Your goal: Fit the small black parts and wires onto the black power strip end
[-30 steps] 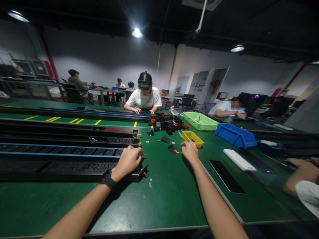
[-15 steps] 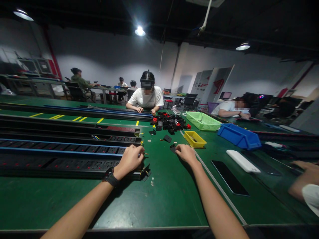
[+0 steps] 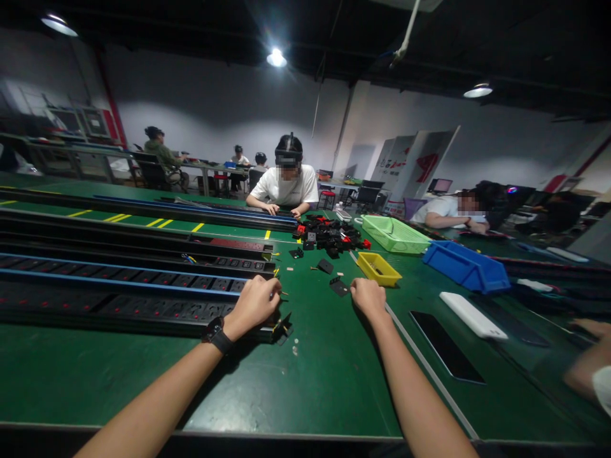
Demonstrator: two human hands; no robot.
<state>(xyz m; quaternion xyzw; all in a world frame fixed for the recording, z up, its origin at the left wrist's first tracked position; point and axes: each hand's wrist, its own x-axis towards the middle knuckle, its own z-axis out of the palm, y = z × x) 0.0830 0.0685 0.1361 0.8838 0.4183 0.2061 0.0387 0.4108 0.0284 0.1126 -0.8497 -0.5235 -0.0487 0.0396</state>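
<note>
My left hand (image 3: 254, 308), with a dark watch on its wrist, lies over the right end of a long black power strip with blue edges (image 3: 176, 285). Its fingers are curled closed, and a small brass-coloured bit (image 3: 285, 293) shows by the fingertips; what they grip is hidden. In front of it a black end bracket (image 3: 282, 328) sticks out from the nearest power strip (image 3: 157, 310). My right hand (image 3: 368, 296) is closed on the table, its fingertips turned away from view. Just left of it lies a black plate with holes (image 3: 338, 287), apart from the fingers.
Another black plate (image 3: 325, 266) lies beyond, near a heap of black and red parts (image 3: 334, 233). To the right stand a yellow tray (image 3: 380, 278), a green basket (image 3: 396, 245) and a blue bin (image 3: 465, 273). A phone (image 3: 446, 346) and a white power bank (image 3: 472, 315) lie nearer. Co-workers sit around.
My right hand has come away from the black plate, slightly to the right. My left hand stays at the power strip's end. The whole view has shifted a little.
</note>
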